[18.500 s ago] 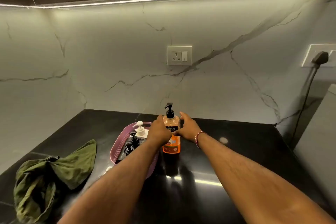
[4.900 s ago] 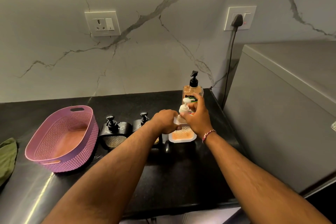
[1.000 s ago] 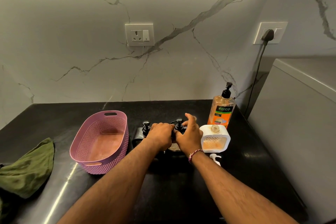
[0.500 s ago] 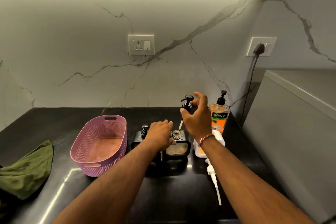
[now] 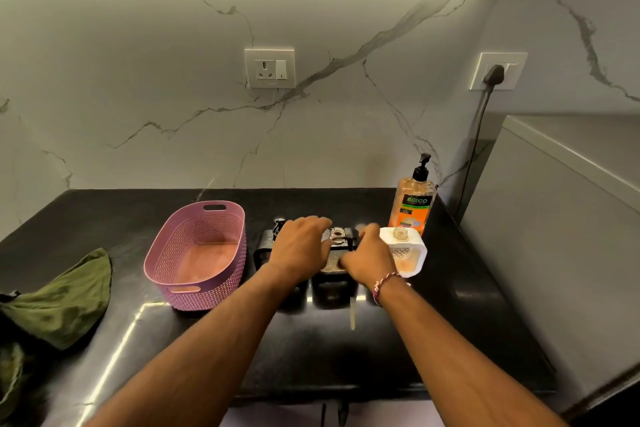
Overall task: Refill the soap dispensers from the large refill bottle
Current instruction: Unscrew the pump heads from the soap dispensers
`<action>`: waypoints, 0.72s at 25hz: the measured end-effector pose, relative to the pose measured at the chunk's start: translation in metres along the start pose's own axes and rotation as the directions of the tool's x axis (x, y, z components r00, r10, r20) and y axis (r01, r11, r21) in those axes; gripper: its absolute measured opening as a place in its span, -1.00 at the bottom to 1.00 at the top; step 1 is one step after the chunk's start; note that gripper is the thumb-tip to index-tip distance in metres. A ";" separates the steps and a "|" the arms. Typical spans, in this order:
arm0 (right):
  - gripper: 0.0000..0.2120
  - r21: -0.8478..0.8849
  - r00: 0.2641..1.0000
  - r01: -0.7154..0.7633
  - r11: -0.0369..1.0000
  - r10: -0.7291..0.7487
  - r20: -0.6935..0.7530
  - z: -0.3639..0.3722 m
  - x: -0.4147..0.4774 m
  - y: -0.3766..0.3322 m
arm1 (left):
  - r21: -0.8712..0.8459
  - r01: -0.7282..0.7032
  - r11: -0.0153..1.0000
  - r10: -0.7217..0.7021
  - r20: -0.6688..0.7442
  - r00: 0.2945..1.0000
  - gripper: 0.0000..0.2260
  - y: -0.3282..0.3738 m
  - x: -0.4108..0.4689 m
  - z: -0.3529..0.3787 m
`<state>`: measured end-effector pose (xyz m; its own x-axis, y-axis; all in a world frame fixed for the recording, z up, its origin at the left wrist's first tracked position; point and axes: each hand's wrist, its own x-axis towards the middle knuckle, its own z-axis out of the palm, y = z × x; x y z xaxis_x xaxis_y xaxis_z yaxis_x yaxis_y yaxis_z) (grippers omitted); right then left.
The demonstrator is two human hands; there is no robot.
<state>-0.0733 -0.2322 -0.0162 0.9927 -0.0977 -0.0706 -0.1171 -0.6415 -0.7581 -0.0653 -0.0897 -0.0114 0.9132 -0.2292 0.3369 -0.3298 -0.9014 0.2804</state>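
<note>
Now we stand at the black counter (image 5: 450,322) with both hands on the row of small dispensers. Our left hand (image 5: 300,246) lies palm-down, fingers loosely curved, over the left black dispenser (image 5: 265,246), whose pump is just visible behind the knuckles. Our right hand (image 5: 367,258) is curled in front of the middle black dispenser (image 5: 337,246); whether it pinches anything we cannot tell, since the fingers are hidden and blurred. A pale tube (image 5: 352,317) runs toward us from under that hand, probably the dip tube of a removed pump. The middle dispenser's neck stands open, as does that of the white dispenser (image 5: 410,255) just beside it on the right. The large refill bottle (image 5: 412,208) stands upright behind the white dispenser, near the wall, pump still fitted and untouched. The purple basket (image 5: 197,256) sits to the left, with a green cloth (image 5: 62,295) farther left.

In our judgement the step in hand is uncapping. To do it well, we brace each dispenser body with one hand while the other unscrews, lift the pump straight up so the tube clears the neck, and lay it where drips will not spread. One pump remains.
</note>
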 end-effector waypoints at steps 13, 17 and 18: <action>-0.31 -0.309 0.961 -0.208 0.928 0.253 0.114 0.042 -0.007 0.044 | -0.018 0.089 0.996 -0.088 0.047 0.995 -0.76 -0.030 -0.066 0.035; -0.46 -0.469 0.999 0.030 0.883 -0.011 0.042 0.033 -0.002 0.009 | -0.203 0.158 0.966 -0.208 -0.254 0.944 -0.91 -0.050 -0.059 0.005; -0.51 -0.432 0.996 0.085 0.898 -0.069 0.053 0.033 0.001 -0.004 | -0.181 0.186 0.966 -0.234 -0.295 0.926 -0.92 -0.057 -0.055 -0.004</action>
<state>-0.0710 -0.2042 -0.0345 0.9985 -0.0125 -0.0524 -0.0328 -0.9129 -0.4070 -0.0979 -0.0237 -0.0423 0.8524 0.1070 0.5119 -0.1918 -0.8466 0.4964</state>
